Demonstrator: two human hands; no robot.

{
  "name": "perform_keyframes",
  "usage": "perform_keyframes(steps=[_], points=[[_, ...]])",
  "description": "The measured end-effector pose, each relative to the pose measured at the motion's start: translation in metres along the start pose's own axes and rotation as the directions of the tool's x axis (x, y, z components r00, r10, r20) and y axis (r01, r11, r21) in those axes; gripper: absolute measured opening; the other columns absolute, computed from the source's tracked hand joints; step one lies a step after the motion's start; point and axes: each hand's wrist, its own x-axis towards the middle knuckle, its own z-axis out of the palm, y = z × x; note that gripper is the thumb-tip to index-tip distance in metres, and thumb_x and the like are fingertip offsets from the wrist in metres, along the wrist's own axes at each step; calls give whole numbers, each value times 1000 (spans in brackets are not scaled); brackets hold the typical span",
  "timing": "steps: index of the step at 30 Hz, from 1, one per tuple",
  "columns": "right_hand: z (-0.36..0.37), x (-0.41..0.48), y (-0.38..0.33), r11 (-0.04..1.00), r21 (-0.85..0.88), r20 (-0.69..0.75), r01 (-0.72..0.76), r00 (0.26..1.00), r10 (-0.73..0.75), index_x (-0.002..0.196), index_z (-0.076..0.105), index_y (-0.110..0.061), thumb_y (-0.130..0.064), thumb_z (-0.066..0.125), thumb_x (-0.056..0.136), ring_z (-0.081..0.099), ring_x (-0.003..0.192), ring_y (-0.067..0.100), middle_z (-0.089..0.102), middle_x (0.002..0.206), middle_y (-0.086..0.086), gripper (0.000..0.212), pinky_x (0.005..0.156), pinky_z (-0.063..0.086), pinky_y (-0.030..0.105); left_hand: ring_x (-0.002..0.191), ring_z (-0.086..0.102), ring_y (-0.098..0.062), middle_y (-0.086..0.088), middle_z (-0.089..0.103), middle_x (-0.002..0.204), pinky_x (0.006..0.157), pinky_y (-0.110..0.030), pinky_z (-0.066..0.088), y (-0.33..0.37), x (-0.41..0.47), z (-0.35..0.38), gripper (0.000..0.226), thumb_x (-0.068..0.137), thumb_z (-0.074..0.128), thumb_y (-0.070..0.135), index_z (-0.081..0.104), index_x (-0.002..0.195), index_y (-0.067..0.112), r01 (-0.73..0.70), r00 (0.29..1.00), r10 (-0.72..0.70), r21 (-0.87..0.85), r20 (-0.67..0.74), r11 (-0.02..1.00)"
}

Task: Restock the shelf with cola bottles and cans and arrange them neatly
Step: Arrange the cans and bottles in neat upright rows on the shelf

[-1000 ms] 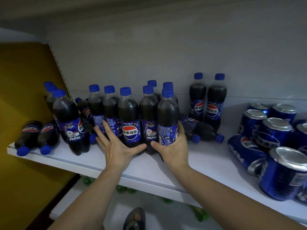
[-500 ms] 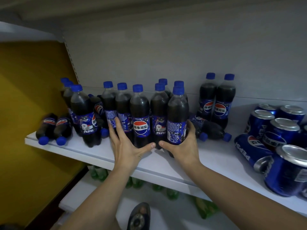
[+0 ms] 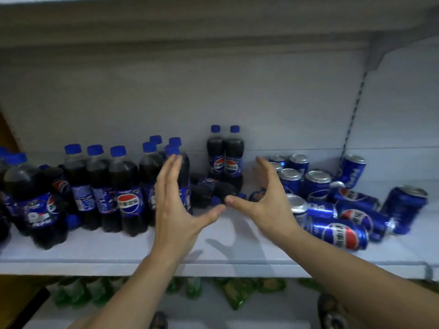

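Cola bottles point(image 3: 128, 193) glossy, dark, blue-capped; left hand point(image 3: 177, 214), right hand point(image 3: 268, 200): fingers point(image 3: 169, 176) apart, empty.

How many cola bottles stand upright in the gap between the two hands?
2. The left bottle and the right bottle stand side by side at the back wall. Fallen bottles lie in front; the left hand or right hand may hide others.

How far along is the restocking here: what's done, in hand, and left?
Done: a block of bottles stands upright at the left of the shelf, plus two upright bottles at the back. In hand: nothing; the left hand and right hand hover open before the lying bottles. Left: stand those up and right the toppled cans beside the upright cans.
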Motion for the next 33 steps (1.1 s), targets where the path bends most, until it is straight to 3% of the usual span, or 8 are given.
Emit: perform_keyframes(steps=[6, 14, 20, 23, 25, 27, 31, 33], points=[[-81, 11, 2, 999, -53, -125, 5, 992, -12, 146, 40, -46, -39, 91, 70, 49, 132, 1, 53, 143, -18, 92, 107, 49, 44, 148, 26, -6, 13, 24, 159, 116, -50, 36, 30, 25, 54, 102, 73, 79, 57, 20, 155, 39, -25, 992, 46, -177, 114, 984], [-144, 41, 51, 991, -85, -244, -104, 966, 81, 141, 46, -47, -43, 90, 67, 53, 128, 3, 56, 138, -21, 86, 103, 52, 41, 145, 28, 2, 18, 26, 159, 119, -42, 34, 28, 67, 148, 105, 66, 73, 75, 19, 153, 47, 88, 960, 7, -323, 281, 942], [-164, 120, 91, 949, -269, -229, -167, 968, 105, 133, 55, -32, -37, 80, 84, 58, 117, 8, 61, 129, -12, 56, 93, 51, 28, 139, 30, 10, 23, 26, 157, 109, -25, 32, 10, 101, 214, 83, 86, 65, 56, 17, 153, 50, 134, 904, 8, -301, 427, 944], [-180, 170, 116, 794, -549, -174, -263, 964, 199, 130, 56, -25, -37, 67, 95, 60, 98, 14, 62, 122, -1, 39, 80, 48, 29, 139, 30, 9, 23, 29, 158, 109, -21, 36, -3, 115, 240, 76, 87, 54, 60, 21, 154, 46, 154, 844, 0, -243, 536, 958], [-196, 195, 141, 538, -792, -55, -289, 911, 409, 130, 54, -20, -35, 62, 97, 59, 95, 21, 62, 120, 6, 37, 79, 48, 33, 142, 29, 6, 23, 30, 158, 116, -32, 36, -10, 118, 252, 75, 86, 49, 64, 24, 154, 44, 170, 807, -17, -204, 591, 964], [-204, 208, 169, 309, -941, 63, -141, 821, 567, 130, 56, -24, -41, 59, 94, 60, 104, 27, 62, 122, 6, 40, 87, 49, 34, 142, 29, 5, 24, 31, 157, 118, -32, 33, -14, 116, 254, 73, 87, 48, 63, 25, 154, 44, 168, 790, -22, -181, 613, 969], [-205, 219, 192, 260, -944, 35, -201, 726, 687, 117, 65, -12, -34, 62, 94, 64, 94, 20, 66, 105, 6, 32, 79, 49, 28, 128, 27, 25, 40, 28, 144, 109, -15, 28, -18, 109, 248, 62, 97, 52, 51, 24, 152, 50, 200, 764, -45, -170, 644, 965], [-206, 220, 190, 276, -928, 2, -249, 740, 672, 120, 62, -7, -31, 65, 92, 65, 90, 20, 67, 103, 7, 37, 74, 52, 29, 120, 23, 35, 48, 27, 137, 98, -4, 27, -19, 110, 247, 60, 98, 53, 47, 25, 151, 50, 200, 764, -40, -177, 644, 964]])
